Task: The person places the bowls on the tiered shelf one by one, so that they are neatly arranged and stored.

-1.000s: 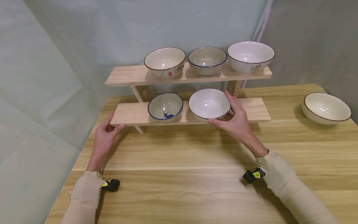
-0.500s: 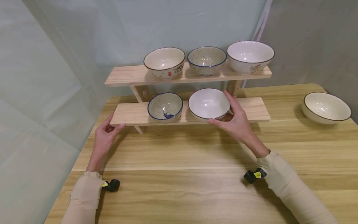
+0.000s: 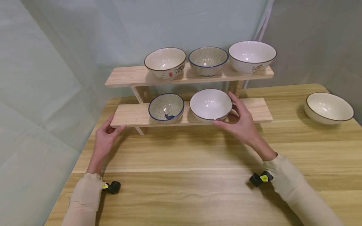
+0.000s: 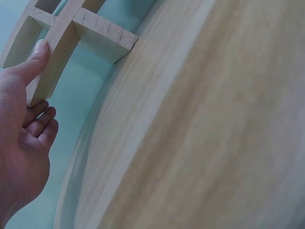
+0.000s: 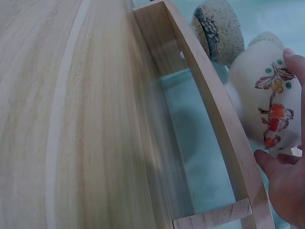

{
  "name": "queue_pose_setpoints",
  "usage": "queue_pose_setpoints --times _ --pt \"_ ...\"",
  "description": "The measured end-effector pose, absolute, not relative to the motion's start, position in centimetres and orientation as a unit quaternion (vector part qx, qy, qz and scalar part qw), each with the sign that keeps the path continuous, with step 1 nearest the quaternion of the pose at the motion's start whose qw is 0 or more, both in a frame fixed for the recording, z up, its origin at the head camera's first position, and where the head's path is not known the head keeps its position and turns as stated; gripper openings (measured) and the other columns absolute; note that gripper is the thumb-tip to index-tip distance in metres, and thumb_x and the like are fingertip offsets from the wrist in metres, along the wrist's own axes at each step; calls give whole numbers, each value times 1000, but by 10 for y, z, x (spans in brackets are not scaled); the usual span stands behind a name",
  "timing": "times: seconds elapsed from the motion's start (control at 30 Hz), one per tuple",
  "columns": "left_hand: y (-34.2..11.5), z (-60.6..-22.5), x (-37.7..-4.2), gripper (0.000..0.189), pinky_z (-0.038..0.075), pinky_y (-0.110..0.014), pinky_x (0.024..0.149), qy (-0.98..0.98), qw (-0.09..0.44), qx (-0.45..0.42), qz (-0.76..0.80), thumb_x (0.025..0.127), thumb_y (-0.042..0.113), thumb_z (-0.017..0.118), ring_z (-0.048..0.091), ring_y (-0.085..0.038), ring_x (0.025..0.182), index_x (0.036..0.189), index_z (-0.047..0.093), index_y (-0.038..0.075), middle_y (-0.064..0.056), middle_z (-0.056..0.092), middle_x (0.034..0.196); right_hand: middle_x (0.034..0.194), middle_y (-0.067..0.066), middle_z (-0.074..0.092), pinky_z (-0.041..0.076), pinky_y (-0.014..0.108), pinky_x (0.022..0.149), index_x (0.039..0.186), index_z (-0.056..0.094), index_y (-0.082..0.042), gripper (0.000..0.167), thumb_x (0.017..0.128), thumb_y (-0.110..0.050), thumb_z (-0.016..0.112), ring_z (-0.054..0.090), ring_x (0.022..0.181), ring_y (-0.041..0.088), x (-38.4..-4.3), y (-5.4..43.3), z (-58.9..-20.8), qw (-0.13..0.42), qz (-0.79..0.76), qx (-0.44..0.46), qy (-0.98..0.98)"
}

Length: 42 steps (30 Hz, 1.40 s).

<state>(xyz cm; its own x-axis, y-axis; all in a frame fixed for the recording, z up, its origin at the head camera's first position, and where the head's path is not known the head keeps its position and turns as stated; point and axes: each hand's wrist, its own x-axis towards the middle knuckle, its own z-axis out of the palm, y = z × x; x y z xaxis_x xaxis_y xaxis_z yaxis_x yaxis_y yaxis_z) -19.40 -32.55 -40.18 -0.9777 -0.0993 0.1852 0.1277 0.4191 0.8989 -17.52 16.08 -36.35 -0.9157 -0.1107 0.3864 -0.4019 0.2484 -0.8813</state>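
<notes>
At the left end of the two-tier wooden rack, my left hand (image 3: 105, 139) grips the lower shelf board (image 3: 128, 115); in the left wrist view the thumb (image 4: 40, 50) lies on one side of the board, fingers on the other. My right hand (image 3: 244, 125) spreads around the right side of a white bowl (image 3: 210, 105) on that board, index finger at the rim and thumb just by the front edge. The right wrist view has red flowers painted on this bowl's outside. To its left sits a speckled blue-rimmed bowl (image 3: 166, 106).
The upper shelf (image 3: 127, 75) carries a cream bowl (image 3: 165, 59), a speckled bowl (image 3: 208, 59) and a white bowl (image 3: 251, 55). Another cream bowl (image 3: 328, 108) stands on the wooden table (image 3: 181, 188) at the right. Pale cloth (image 3: 183, 22) hangs behind the rack.
My right hand has eased slightly to the right relative to the white bowl, its thumb sliding off the front rim. The left hand keeps its grip on the shelf board.
</notes>
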Motion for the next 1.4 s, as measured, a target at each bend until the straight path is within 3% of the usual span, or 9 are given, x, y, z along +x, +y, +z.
queue_pose_setpoints --times 0.37,0.53,0.67,0.9,1.4 --pt "-327 -403 -195 73 45 -7 89 -841 102 -5 -532 102 19 70 51 -20 132 162 31 9 -27 40 157 155 16 42 48 29 104 160 34 -2 97 78 19 81 44 141 35 -169 175 -366 143 623 184 -747" --pt "-326 -402 -195 72 45 -8 90 -842 105 -7 -529 102 20 70 51 -21 133 162 32 9 -26 41 156 155 19 42 49 28 102 159 35 0 94 79 22 78 44 141 35 -166 184 -367 152 631 186 -738" --pt "-325 -401 -195 72 46 -8 89 -838 110 -13 -534 101 18 70 54 -14 128 162 33 8 -28 43 154 156 24 39 48 28 103 158 37 -1 91 80 20 78 44 141 36 -163 191 -368 163 641 190 -726" --pt "-326 -402 -194 71 47 -8 87 -835 118 -19 -538 100 15 71 55 -5 122 161 35 5 -31 44 152 154 10 44 48 27 104 156 43 -6 89 79 27 72 47 138 32 -157 207 -371 173 660 199 -703" --pt "-327 -403 -195 72 48 -9 86 -833 110 -17 -543 101 15 71 55 -5 122 161 33 6 -31 44 152 149 8 49 49 21 99 155 45 -5 85 81 31 66 53 131 16 -148 236 -369 191 651 180 -712"
